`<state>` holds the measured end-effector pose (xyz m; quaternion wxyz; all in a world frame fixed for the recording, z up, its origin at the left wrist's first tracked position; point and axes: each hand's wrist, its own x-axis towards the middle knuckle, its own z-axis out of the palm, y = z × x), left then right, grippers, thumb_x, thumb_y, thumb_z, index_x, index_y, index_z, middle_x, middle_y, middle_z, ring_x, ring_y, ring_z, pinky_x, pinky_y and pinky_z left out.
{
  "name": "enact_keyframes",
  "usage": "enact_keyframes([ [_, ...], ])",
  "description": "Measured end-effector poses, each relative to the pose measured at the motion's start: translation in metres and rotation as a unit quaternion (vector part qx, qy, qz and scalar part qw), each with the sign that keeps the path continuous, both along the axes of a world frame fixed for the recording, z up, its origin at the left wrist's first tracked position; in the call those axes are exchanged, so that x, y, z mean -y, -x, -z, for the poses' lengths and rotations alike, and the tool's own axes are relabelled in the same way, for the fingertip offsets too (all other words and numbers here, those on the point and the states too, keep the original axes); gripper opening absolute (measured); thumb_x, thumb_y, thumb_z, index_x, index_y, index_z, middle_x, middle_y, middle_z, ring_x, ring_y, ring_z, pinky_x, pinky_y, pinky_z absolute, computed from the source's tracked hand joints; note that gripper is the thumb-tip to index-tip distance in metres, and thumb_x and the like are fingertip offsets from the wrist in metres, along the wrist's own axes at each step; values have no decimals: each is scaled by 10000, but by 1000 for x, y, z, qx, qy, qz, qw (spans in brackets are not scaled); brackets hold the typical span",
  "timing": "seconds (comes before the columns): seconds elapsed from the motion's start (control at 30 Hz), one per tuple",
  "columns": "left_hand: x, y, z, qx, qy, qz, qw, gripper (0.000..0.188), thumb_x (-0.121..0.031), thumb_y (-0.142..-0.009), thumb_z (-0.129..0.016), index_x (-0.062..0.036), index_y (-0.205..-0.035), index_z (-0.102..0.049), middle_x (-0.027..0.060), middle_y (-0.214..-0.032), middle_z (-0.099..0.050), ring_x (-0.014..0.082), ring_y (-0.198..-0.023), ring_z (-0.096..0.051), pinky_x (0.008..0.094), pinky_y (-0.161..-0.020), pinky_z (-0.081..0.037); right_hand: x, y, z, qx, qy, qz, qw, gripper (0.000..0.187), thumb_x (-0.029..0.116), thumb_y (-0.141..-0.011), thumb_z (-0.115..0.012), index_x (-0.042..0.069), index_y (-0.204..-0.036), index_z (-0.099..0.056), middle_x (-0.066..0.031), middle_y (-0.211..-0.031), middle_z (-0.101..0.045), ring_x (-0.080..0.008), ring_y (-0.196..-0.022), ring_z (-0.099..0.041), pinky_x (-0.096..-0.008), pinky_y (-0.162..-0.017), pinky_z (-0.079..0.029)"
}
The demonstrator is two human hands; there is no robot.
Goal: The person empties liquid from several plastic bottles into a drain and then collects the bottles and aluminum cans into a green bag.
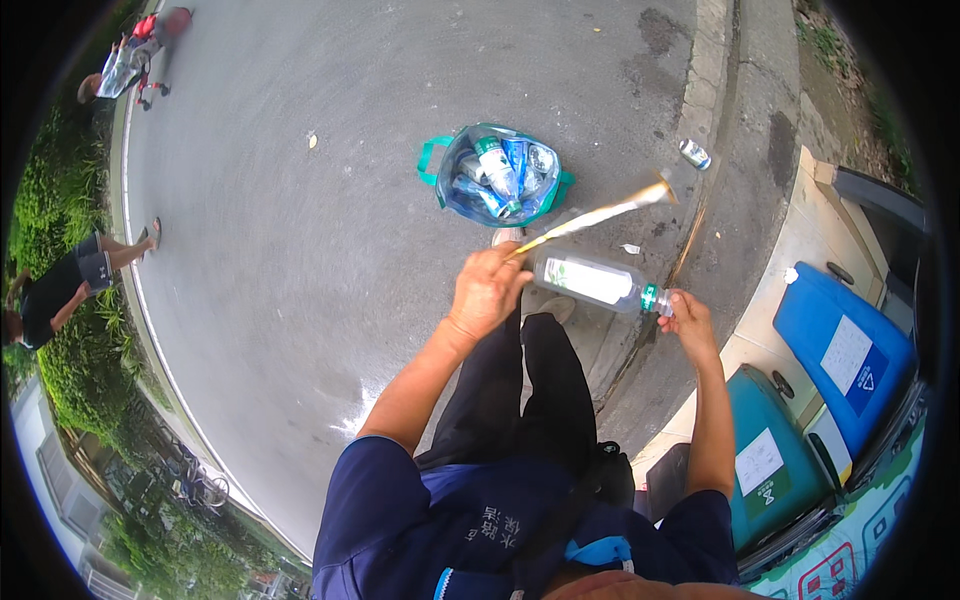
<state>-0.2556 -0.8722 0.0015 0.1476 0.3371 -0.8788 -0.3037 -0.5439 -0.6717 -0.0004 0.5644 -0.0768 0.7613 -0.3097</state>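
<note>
My right hand (690, 322) is closed round the neck end of a clear plastic bottle (590, 282) with a white-and-green label and a green ring. The bottle lies nearly level in front of me. At its base, my left hand (488, 290) grips a long, thin yellow-and-white tool (600, 212), blurred, which slants up to the right and widens into a brown end. Whether the left fingers also touch the bottle, I cannot tell. Beyond my hands stands an open teal bag (448, 195), holding a green-capped bottle (497, 170) and several other bottles and cans.
A can (695, 154) lies by the kerb at the right, and a white scrap (630, 248) nearer. Blue (850, 345) and green (765, 450) bins stand close on my right. At the left are a person walking (70, 285) and another with a red wheeled thing (125, 68).
</note>
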Motion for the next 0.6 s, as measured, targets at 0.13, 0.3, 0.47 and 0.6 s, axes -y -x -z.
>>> enact_keyframes([
  [0.13,49,-55,4,83,76,-206,972,226,-48,-756,-644,-54,-982,-639,134,-1004,-621,304,-856,-589,373,-741,-479,61,-23,49,-68,18,2,998,357,282,-947,-422,-29,-1045,-567,-55,-685,-592,-97,-548,-527,-237,-532,-445],
  [0.3,90,-139,66,161,8,-362,918,138,-113,-844,-583,-59,-938,-667,137,-898,-636,307,-807,-629,365,-698,-502,147,-62,127,-52,43,36,997,385,315,-946,-404,-27,-997,-572,-60,-687,-597,-104,-553,-541,-250,-539,-454],
  [0.47,102,-189,169,312,-100,-375,867,184,-221,-824,-582,-84,-890,-685,170,-879,-644,350,-822,-620,420,-710,-495,215,-84,160,-87,26,-116,989,431,335,-938,-420,-48,-1103,-529,-124,-843,-627,-158,-663,-610,-283,-607,-495],
  [0.6,118,-186,212,330,-151,-380,851,308,-342,-843,-530,-78,-820,-687,191,-826,-645,382,-805,-617,453,-724,-490,238,-94,185,-29,119,-16,992,554,360,-919,-467,-25,-1307,-379,-210,-1197,-519,-226,-873,-616,-322,-726,-509],
])
